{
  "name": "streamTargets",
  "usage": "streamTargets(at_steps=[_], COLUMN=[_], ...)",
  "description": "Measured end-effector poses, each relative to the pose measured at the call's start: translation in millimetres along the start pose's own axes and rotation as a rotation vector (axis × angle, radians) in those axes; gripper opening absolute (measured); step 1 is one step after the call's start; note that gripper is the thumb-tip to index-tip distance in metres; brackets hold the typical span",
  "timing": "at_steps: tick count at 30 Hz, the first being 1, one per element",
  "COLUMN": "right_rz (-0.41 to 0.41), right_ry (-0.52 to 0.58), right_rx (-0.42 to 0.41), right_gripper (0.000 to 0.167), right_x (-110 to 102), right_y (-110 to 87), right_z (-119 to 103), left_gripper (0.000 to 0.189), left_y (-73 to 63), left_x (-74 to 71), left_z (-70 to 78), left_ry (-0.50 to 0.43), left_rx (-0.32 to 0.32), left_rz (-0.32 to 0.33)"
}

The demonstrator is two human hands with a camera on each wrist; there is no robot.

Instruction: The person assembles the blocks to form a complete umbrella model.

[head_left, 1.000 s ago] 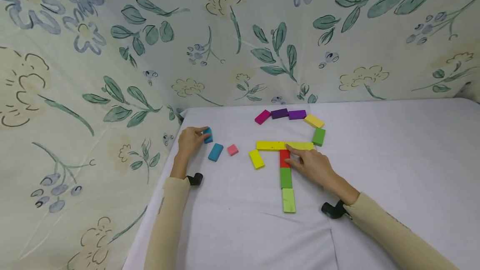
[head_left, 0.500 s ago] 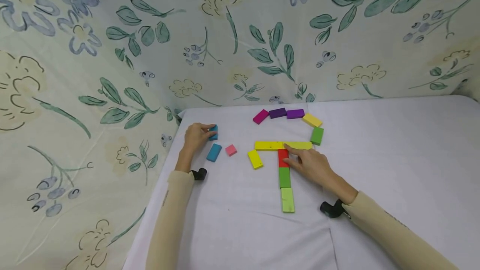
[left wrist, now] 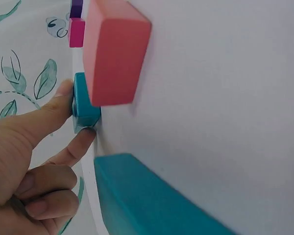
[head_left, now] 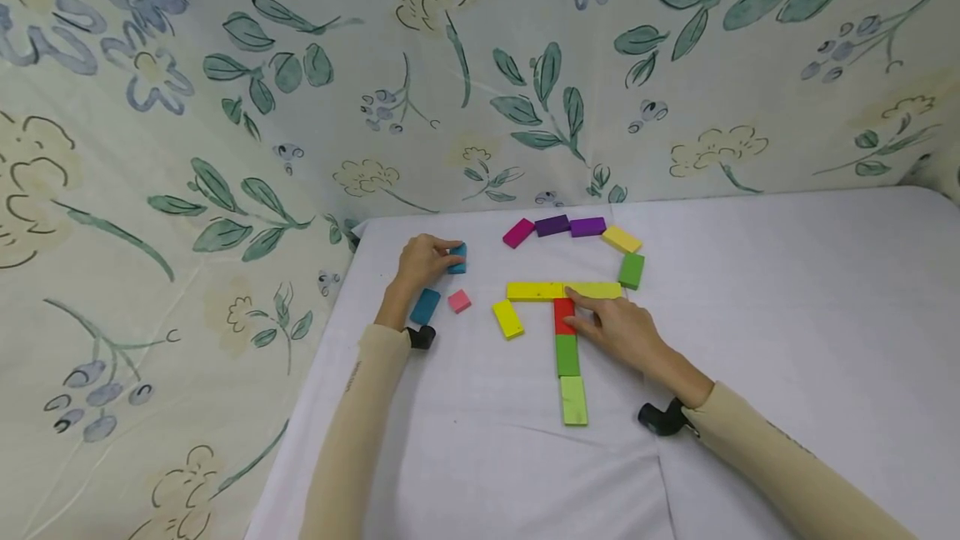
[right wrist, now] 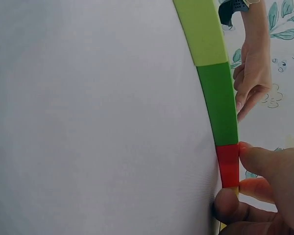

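Note:
In the head view my left hand (head_left: 425,260) pinches a blue block (head_left: 458,258) between thumb and forefinger, at the table's far left. The left wrist view has the same blue block (left wrist: 85,102) with a fingertip at either end and the other fingers curled. My right hand (head_left: 618,323) rests on a red block (head_left: 564,317) with its thumb, while its forefinger touches the meeting point of two yellow blocks (head_left: 535,292). Below the red block, a green block (head_left: 567,355) and a light green block (head_left: 573,401) continue the column.
A second blue block (head_left: 425,307), a pink block (head_left: 460,301) and a loose yellow block (head_left: 508,320) lie left of the column. A curve runs from a magenta block (head_left: 519,233) through purple and yellow blocks to a green block (head_left: 632,271). Patterned cloth hangs behind the table (head_left: 787,298).
My left hand has carried the blue block to the right and slightly farther back, above the pink block. The right hand stays in place on the red block.

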State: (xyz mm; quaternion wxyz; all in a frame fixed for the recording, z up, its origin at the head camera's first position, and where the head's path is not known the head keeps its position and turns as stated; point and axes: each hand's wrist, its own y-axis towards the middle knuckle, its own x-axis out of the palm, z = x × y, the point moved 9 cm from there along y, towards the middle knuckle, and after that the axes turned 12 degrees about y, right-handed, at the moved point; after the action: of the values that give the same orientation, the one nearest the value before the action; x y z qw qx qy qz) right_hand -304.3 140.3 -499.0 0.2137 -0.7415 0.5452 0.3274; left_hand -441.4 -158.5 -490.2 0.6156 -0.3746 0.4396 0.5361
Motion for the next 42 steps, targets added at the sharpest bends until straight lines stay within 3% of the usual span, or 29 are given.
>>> streamTargets(at_steps=[4, 10, 16, 26, 35, 42], right_rz=[0.002, 0.005, 0.007, 0.007, 0.006, 0.01], right_ry=[-0.002, -0.005, -0.009, -0.02, -0.016, -0.055], right_rx=[0.002, -0.005, -0.005, -0.004, -0.003, 0.006], right_gripper=[0.059, 0.058, 0.058, 0.059, 0.059, 0.06], right_x=[-0.5, -0.3, 0.1, 0.3, 1.5, 2.6], right_y=[0.0, 0.5, 0.7, 1.3, 0.2, -1.6], right_z=[-0.1, -0.9, -0.7, -1.2, -3.6, -4.4], left_gripper=[0.042, 0.04, 0.039, 0.04, 0.042, 0.041], left_y=[2.0, 4.2, 3.3, 0.1, 0.4, -1.7], left_x=[4.2, 13.1, 19.3, 24.3, 27.8, 27.6], left_z=[15.8, 38.1, 51.0, 59.5, 66.1, 69.2], left_ry=[0.015, -0.014, -0.068, -0.141, -0.121, -0.125], left_rx=[-0.006, 0.058, 0.094, 0.096, 0.141, 0.139], left_rz=[-0.03, -0.051, -0.062, -0.094, -0.082, -0.071])
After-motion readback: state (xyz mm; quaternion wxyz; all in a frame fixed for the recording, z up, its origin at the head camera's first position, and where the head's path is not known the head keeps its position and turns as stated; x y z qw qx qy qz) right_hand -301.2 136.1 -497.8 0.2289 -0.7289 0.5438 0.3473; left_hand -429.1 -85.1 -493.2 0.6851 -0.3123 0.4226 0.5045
